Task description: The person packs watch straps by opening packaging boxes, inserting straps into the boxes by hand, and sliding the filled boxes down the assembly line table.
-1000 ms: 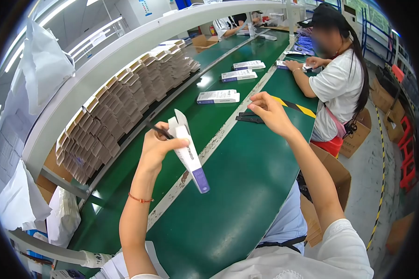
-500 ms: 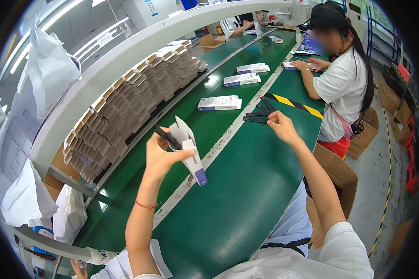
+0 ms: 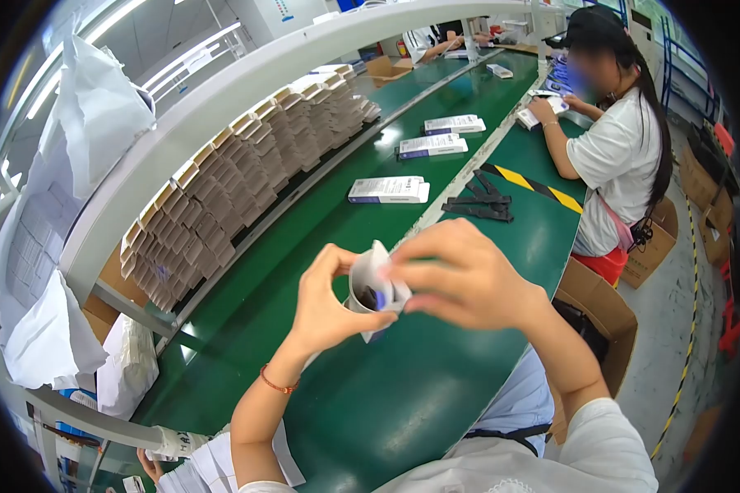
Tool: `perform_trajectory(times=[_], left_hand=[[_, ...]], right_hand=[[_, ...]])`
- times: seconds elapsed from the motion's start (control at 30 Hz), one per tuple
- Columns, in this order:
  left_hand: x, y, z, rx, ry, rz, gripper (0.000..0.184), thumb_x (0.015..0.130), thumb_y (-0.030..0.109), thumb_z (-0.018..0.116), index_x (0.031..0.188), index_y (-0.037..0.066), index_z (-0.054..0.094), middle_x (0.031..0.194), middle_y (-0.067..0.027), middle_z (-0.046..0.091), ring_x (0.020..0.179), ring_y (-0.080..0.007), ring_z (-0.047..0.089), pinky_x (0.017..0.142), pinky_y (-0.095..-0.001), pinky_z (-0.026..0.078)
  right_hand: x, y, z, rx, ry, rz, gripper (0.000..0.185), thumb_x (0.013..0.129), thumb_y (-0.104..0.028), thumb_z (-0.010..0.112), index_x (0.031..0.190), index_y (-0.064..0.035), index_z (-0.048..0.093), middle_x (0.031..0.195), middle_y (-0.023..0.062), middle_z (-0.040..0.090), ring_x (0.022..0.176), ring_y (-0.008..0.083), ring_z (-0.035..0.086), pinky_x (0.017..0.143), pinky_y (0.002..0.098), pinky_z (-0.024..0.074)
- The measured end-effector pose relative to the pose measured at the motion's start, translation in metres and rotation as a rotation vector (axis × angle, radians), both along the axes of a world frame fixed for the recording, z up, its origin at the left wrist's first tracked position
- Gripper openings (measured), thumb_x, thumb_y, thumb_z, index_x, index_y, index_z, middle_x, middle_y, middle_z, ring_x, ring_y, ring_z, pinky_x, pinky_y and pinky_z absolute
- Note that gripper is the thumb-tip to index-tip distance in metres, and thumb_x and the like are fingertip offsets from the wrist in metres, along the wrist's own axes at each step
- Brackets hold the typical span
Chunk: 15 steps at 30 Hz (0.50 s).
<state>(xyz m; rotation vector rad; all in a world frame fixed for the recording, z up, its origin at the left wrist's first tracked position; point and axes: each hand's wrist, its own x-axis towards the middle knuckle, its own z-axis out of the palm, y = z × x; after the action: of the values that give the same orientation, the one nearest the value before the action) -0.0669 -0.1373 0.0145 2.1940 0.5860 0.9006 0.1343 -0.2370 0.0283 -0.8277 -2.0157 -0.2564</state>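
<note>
A small white and purple carton (image 3: 376, 283) is held up over the green table, its open end tilted towards me, with something dark inside. My left hand (image 3: 330, 304) grips the carton between thumb and fingers. At the carton's right side is my right hand (image 3: 469, 275), blurred, its fingertips at the opening flaps; whether they pinch anything is unclear. Several black strips (image 3: 481, 201) lie on the table beyond my right hand. Farther up, a white and purple box (image 3: 389, 190) lies flat, with two similar boxes (image 3: 432, 146) behind it.
Stacks of folded cartons (image 3: 238, 172) line the left side under a white rail (image 3: 197, 115). A co-worker (image 3: 621, 140) at the right handles a box. Yellow-black tape (image 3: 534, 187) crosses the table (image 3: 403, 394). An open cardboard box (image 3: 604, 308) stands below its right edge.
My right hand has come from near the black strips to the carton. The carton has turned its open end towards me, and the dark item that stuck out is now inside it.
</note>
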Motion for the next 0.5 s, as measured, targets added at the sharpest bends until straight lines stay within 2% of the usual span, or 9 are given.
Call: perform_trajectory(times=[0.03, 0.07, 0.17, 0.23, 0.3, 0.33, 0.4, 0.43, 0.5], left_hand=[[0.002, -0.008, 0.002, -0.022, 0.007, -0.04, 0.053, 0.047, 0.016, 0.084, 0.089, 0.003, 0.056, 0.086, -0.0057, 0.055, 0.08, -0.0167, 0.058, 0.078, -0.0291, 0.046], [0.001, -0.011, 0.002, 0.06, 0.065, -0.058, 0.053, 0.047, 0.017, 0.084, 0.09, 0.003, 0.056, 0.084, -0.0058, 0.053, 0.078, -0.0176, 0.055, 0.073, -0.0296, 0.046], [0.001, -0.022, 0.007, 0.138, 0.068, -0.128, 0.055, 0.048, 0.016, 0.084, 0.093, 0.004, 0.054, 0.089, -0.0037, 0.048, 0.081, -0.0128, 0.051, 0.076, -0.0261, 0.042], [-0.003, -0.021, 0.006, 0.148, 0.061, -0.127, 0.058, 0.048, 0.017, 0.083, 0.096, 0.002, 0.055, 0.09, -0.0052, 0.05, 0.084, -0.0157, 0.052, 0.077, -0.0283, 0.044], [-0.009, -0.015, 0.012, 0.262, 0.215, 0.021, 0.059, 0.047, 0.016, 0.081, 0.098, 0.001, 0.055, 0.093, -0.0071, 0.05, 0.086, -0.0194, 0.053, 0.079, -0.0304, 0.044], [-0.015, -0.005, 0.008, 0.293, 0.273, 0.088, 0.06, 0.048, 0.015, 0.079, 0.1, 0.001, 0.054, 0.094, -0.0094, 0.049, 0.087, -0.0244, 0.054, 0.08, -0.0314, 0.045], [-0.035, 0.02, -0.005, 0.373, 0.539, 0.25, 0.06, 0.05, 0.01, 0.074, 0.104, 0.001, 0.05, 0.098, -0.0135, 0.049, 0.09, -0.0327, 0.054, 0.079, -0.0357, 0.046], [-0.048, 0.037, -0.018, 0.452, 0.675, 0.328, 0.062, 0.05, 0.009, 0.073, 0.106, 0.002, 0.047, 0.101, -0.0148, 0.049, 0.092, -0.0342, 0.054, 0.08, -0.0385, 0.046], [-0.088, 0.087, -0.069, 0.722, 0.997, 0.43, 0.065, 0.051, 0.006, 0.073, 0.109, 0.002, 0.045, 0.105, -0.0158, 0.049, 0.099, -0.0338, 0.053, 0.097, -0.0433, 0.039]], right_hand=[[-0.014, -0.008, 0.01, 0.04, -0.065, -0.023, 0.036, 0.069, -0.016, 0.072, 0.104, -0.0138, 0.064, 0.103, 0.0044, 0.059, 0.093, 0.0218, 0.056, 0.078, 0.0352, 0.0422], [-0.018, -0.01, 0.012, 0.05, -0.113, -0.033, 0.035, 0.069, -0.014, 0.071, 0.103, -0.0135, 0.064, 0.101, 0.0044, 0.059, 0.093, 0.0219, 0.056, 0.077, 0.0354, 0.0419], [-0.008, -0.011, 0.011, 0.075, -0.13, -0.067, 0.032, 0.069, -0.01, 0.069, 0.101, -0.0121, 0.064, 0.098, 0.0051, 0.059, 0.091, 0.0225, 0.056, 0.077, 0.0353, 0.0416], [0.01, -0.009, 0.004, 0.046, -0.035, -0.167, 0.027, 0.072, -0.004, 0.065, 0.098, -0.0084, 0.063, 0.096, 0.0069, 0.059, 0.089, 0.0259, 0.056, 0.078, 0.0357, 0.0417], [0.037, -0.004, -0.013, -0.068, 0.01, -0.381, 0.023, 0.079, -0.006, 0.06, 0.102, -0.0063, 0.06, 0.097, 0.01, 0.058, 0.095, 0.0289, 0.053, 0.084, 0.0383, 0.0416], [0.052, -0.001, -0.025, -0.178, 0.036, -0.483, 0.022, 0.081, -0.008, 0.059, 0.103, -0.0052, 0.058, 0.099, 0.0116, 0.056, 0.098, 0.0295, 0.052, 0.086, 0.0381, 0.0411], [0.088, 0.007, -0.059, -0.327, 0.115, -0.623, 0.022, 0.081, -0.008, 0.059, 0.102, -0.0029, 0.057, 0.101, 0.0124, 0.056, 0.099, 0.031, 0.051, 0.086, 0.0375, 0.0415], [0.107, 0.01, -0.079, -0.395, 0.141, -0.695, 0.022, 0.08, -0.008, 0.06, 0.102, -0.0031, 0.058, 0.101, 0.0128, 0.056, 0.098, 0.0315, 0.052, 0.085, 0.038, 0.0418], [0.138, 0.015, -0.111, -0.45, 0.169, -0.771, 0.023, 0.08, -0.008, 0.061, 0.102, -0.0034, 0.058, 0.101, 0.0132, 0.056, 0.097, 0.032, 0.052, 0.085, 0.0385, 0.0421]])
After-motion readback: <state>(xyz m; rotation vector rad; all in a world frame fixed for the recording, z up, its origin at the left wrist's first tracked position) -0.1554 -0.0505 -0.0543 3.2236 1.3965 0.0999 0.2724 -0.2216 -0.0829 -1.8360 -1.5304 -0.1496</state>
